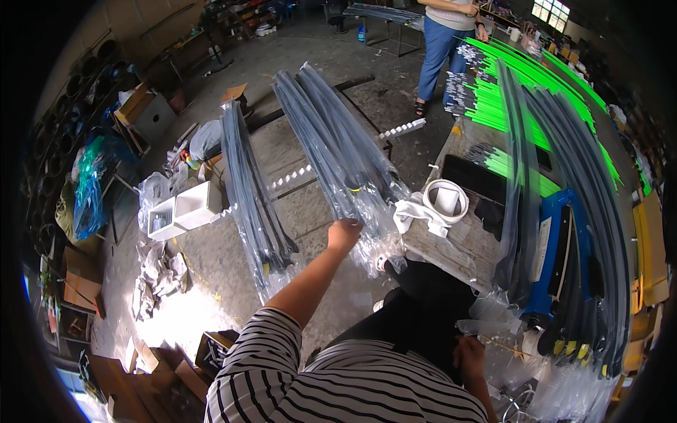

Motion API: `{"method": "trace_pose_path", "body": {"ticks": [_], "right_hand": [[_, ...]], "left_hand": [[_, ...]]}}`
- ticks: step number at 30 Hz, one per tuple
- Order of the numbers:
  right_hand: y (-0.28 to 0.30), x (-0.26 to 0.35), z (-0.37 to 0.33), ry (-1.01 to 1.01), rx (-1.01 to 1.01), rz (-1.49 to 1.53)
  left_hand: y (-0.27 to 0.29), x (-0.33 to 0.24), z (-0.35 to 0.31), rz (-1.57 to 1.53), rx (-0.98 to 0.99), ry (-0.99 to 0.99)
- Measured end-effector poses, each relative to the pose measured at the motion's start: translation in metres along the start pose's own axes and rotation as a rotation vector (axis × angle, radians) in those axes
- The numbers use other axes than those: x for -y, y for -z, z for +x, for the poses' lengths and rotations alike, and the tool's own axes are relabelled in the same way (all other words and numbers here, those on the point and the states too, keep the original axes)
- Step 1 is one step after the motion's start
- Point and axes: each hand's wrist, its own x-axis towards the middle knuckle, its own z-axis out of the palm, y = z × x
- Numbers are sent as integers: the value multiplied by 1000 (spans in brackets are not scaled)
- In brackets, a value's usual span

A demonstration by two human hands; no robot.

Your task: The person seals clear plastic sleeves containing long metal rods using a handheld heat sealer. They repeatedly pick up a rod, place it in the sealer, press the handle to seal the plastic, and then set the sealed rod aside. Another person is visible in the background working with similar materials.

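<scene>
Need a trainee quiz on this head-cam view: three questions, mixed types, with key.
1. True or false: the left hand is at the far end of the middle wrapped bundle.
2. What colour are the thin rods beside the standing co-worker? A) red B) green C) orange
3. Order these from left to right in the picture: white roll, middle wrapped bundle, larger white box.

Key:
1. False; it is at the near end.
2. B
3. Larger white box, middle wrapped bundle, white roll.
</scene>
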Motion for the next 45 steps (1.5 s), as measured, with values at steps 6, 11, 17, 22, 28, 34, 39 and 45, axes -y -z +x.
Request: {"method": "trace_pose_path", "body": {"ticks": [6, 11, 17, 22, 28, 34, 39, 45], "right_hand": [[-2, 10, 14, -95, -18, -201], [-5, 16, 16, -63, -64, -216], [10, -4, 21, -49, -36, -375], [0, 2, 19, 82, 25, -507], [-81, 35, 35, 95, 364, -145], [-156, 67, 61, 8, 604, 268], [-183, 141, 31, -397, 586, 422], [-156, 115, 40, 73, 560, 104]], "left_hand": [[-32, -48, 68, 524, -4, 214], [-39, -69, 79, 533, -4, 313], [-16, -35, 78, 362, -157, 9], [22, -53, 16, 69, -189, -215], [39, -78, -96, -152, -50, -318], [31, -67, -183, -120, 98, -384], [36, -105, -239, 90, 307, -622], [38, -112, -241, 119, 548, -813]]}}
